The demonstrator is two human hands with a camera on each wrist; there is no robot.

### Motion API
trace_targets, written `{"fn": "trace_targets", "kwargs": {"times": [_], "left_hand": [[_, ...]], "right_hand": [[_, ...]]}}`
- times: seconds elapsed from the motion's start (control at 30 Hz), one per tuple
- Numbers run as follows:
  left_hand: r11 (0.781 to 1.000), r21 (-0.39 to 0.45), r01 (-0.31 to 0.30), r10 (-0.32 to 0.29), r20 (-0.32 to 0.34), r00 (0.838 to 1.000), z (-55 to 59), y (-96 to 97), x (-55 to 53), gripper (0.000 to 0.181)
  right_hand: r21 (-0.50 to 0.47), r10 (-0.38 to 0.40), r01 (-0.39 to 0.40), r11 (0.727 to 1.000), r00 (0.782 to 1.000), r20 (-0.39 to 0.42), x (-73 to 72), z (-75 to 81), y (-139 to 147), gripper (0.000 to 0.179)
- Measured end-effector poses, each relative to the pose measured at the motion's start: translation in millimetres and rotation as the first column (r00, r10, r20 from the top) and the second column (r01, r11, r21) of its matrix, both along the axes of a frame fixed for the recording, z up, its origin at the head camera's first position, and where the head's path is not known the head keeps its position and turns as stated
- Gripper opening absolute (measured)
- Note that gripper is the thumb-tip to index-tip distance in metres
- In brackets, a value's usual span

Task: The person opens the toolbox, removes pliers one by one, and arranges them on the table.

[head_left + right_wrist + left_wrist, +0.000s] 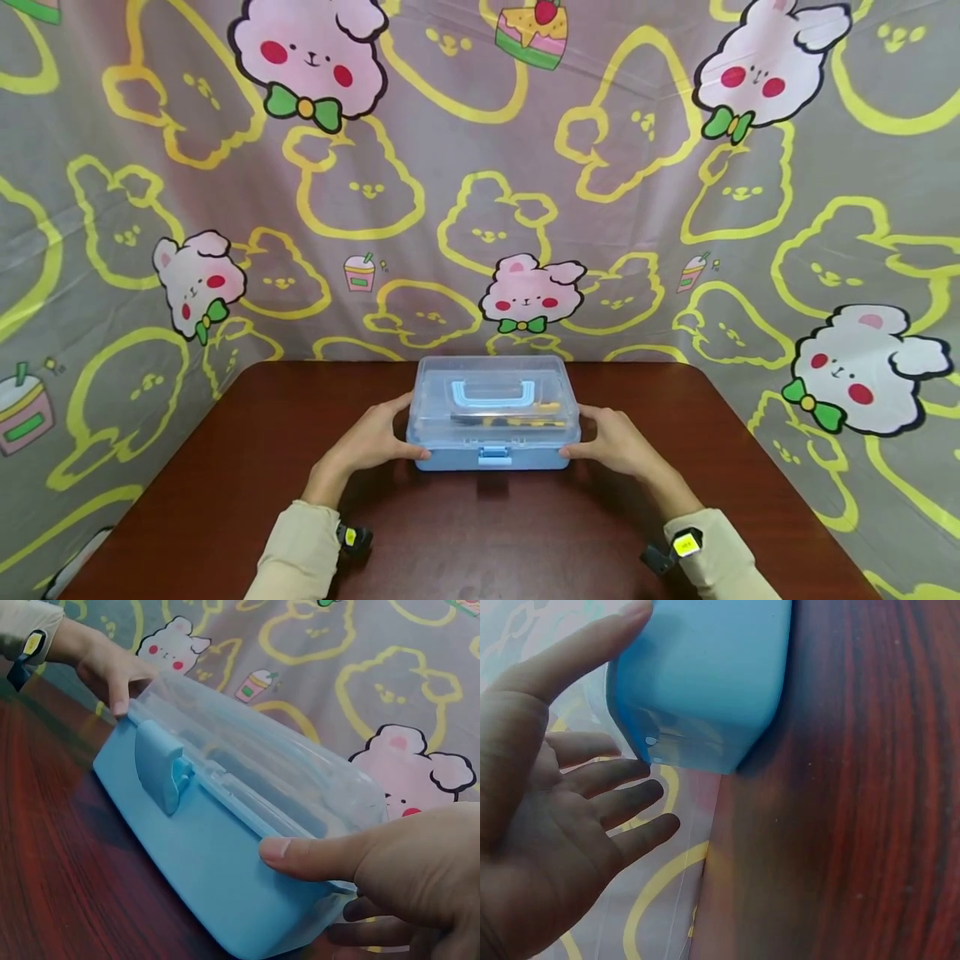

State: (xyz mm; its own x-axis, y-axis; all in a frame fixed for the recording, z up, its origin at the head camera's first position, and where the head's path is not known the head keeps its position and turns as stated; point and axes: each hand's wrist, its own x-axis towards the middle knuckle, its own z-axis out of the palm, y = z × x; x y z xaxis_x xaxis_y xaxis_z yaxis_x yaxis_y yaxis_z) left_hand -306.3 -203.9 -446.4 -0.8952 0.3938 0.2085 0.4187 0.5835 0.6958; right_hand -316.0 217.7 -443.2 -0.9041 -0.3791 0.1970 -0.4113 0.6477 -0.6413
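A plastic storage box with a light blue base and a clear lid stands at the far middle of the table, its lid down. A light blue handle lies on top, and a blue latch sits mid-front. Yellow and dark items show through the lid, too blurred to name. My left hand holds the left end, thumb on the front and fingers toward the side and back. At the right end, my right hand grips likewise, its thumb pressing the front just below the lid's rim.
The dark red-brown wooden table runs under both forearms. A grey curtain with yellow outlines and cartoon bunnies hangs close behind the box and along both sides. Each wrist wears a small black camera strap with a yellow tag.
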Motion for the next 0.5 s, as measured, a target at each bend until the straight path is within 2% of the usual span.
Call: {"fn": "trace_targets", "kwargs": {"times": [0.13, 0.37, 0.5], "left_hand": [[0.999, 0.043, 0.004, -0.004, -0.002, 1.000, -0.9, -1.5, -0.3, 0.110], [0.993, 0.112, 0.022, -0.017, -0.041, 0.999, -0.6, -1.3, -1.9, 0.107], [0.986, 0.163, 0.031, -0.025, -0.039, 0.999, -3.9, -2.8, -3.0, 0.101]], "right_hand": [[-0.007, 0.042, -0.042, 0.999, 0.999, -0.034, 0.2, 0.7, 2.8, 0.079], [-0.026, -0.009, 0.006, 1.000, 0.991, -0.136, 0.0, 4.5, 5.7, 0.078], [-0.094, -0.018, 0.000, 0.996, 0.980, -0.196, -1.8, 1.5, 5.4, 0.074]]}}
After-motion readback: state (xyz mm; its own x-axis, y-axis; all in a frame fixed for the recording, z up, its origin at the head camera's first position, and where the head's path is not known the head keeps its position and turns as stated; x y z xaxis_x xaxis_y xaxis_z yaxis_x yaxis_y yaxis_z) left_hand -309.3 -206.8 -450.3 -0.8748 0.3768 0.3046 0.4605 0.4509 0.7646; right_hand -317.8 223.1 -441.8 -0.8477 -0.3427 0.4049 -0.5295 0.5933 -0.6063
